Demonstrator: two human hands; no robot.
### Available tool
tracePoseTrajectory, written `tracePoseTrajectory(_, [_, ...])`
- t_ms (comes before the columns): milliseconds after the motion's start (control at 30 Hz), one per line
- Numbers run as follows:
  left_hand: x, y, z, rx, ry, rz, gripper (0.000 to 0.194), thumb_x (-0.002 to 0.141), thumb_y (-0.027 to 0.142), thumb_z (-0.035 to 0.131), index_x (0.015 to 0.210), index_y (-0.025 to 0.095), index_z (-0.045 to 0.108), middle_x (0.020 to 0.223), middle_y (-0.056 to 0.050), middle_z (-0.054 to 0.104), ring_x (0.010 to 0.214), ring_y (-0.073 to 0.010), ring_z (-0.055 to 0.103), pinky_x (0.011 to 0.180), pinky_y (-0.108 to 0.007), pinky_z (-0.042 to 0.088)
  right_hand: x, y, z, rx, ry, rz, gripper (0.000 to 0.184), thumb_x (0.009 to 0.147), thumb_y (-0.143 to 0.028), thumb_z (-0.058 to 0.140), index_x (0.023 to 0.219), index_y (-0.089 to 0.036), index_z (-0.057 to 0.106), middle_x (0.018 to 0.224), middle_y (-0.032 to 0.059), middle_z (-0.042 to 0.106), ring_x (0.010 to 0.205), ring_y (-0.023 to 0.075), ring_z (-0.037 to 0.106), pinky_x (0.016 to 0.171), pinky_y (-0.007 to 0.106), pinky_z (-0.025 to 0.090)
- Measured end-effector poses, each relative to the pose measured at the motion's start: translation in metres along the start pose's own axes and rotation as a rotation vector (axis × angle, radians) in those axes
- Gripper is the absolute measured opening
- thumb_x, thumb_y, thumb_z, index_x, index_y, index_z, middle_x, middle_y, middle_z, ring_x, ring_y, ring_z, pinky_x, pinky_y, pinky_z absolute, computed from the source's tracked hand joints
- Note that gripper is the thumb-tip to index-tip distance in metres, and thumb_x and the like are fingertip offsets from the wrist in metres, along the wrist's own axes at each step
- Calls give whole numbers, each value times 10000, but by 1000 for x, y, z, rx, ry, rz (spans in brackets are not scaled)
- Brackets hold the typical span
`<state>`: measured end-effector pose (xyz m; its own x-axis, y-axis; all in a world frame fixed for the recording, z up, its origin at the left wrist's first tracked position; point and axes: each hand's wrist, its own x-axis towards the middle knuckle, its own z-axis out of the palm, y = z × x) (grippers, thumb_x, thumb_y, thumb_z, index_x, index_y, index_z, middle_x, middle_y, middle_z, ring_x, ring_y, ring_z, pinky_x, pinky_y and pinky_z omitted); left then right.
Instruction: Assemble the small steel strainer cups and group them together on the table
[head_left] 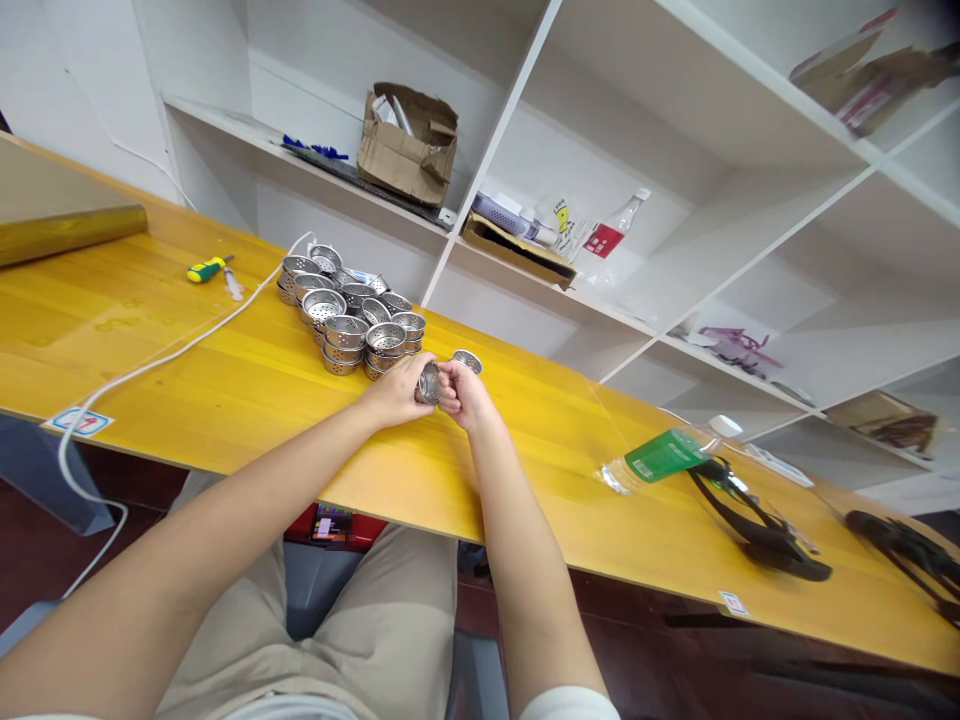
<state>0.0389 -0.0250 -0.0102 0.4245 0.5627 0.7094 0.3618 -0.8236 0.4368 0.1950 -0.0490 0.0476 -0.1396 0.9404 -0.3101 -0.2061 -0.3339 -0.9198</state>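
My left hand (pixel 403 392) is wrapped around a small metal strainer cup (pixel 427 384) with a perforated base, tilted so its mouth faces right. My right hand (pixel 461 394) is closed at the cup's right side, thumb and fingers at its rim; its palm side hides part of the contact. Just beyond the right hand another strainer cup (pixel 468 360) sits alone on the table. To the left of my hands stands a cluster of several stacked metal strainer cups (pixel 346 332), some upright and some tipped.
On the yellow table (pixel 247 400) lie a green-yellow screwdriver (pixel 206 270), a white cable (pixel 187 346) and a green-labelled bottle (pixel 667 455). Black straps (pixel 765 530) lie at the right. White shelving (pixel 480 160) with a cardboard box (pixel 409 145) rises behind the table.
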Motion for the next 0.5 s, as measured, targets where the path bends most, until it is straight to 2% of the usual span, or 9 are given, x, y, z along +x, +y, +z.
tracePoseTrajectory(367, [0,-2,1,0,5,26,714,701,189,765,1345,195,457,1272,-137,646,1187,-312,645,1060,-472,516,0,2,0,-49,-14,-31,376,863,-374,575,571,-233,386,365,-92,311,310,42,158,320,170,130])
tracePoseTrajectory(500, [0,-3,1,-7,33,22,716,713,186,757,1361,196,451,1307,-145,640,1229,-322,634,1084,-495,503,0,5,1,-107,5,-129,375,829,-438,629,596,-231,422,409,-101,326,331,40,178,337,180,138])
